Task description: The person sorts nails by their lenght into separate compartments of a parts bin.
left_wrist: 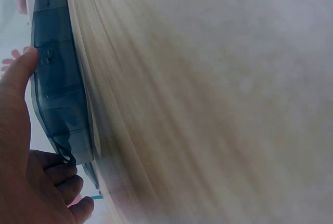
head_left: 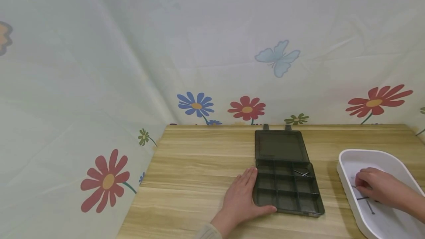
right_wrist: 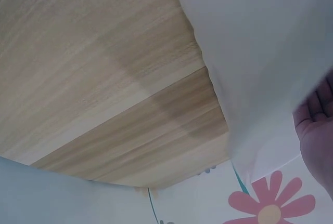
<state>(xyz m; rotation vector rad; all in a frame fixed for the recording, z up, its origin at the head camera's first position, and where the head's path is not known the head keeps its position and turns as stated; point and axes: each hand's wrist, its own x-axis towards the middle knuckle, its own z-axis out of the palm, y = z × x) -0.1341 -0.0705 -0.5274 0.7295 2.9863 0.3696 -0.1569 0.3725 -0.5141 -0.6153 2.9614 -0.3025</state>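
A dark see-through compartment box [head_left: 287,187] lies on the table, its lid [head_left: 280,146] folded back. My left hand [head_left: 237,198] rests against its near left corner, straight fingers along the left side and thumb at the front edge. The left wrist view shows the thumb and fingers touching the box wall [left_wrist: 57,73]. Several thin metal pins [head_left: 302,173], like nails or screws, lie crossed in the far right compartment. My right hand [head_left: 380,187] reaches into a white tray [head_left: 362,224], fingers curled down among dark, thin nail-like pieces [head_left: 370,207]. Its fingertips are partly hidden.
The tray stands on the wood-grain table [head_left: 196,158], to the right of the box with a gap between. Behind the table hangs a pale flowered cloth [head_left: 216,47]. In the right wrist view, the tray's outer wall [right_wrist: 250,57] fills the upper right.
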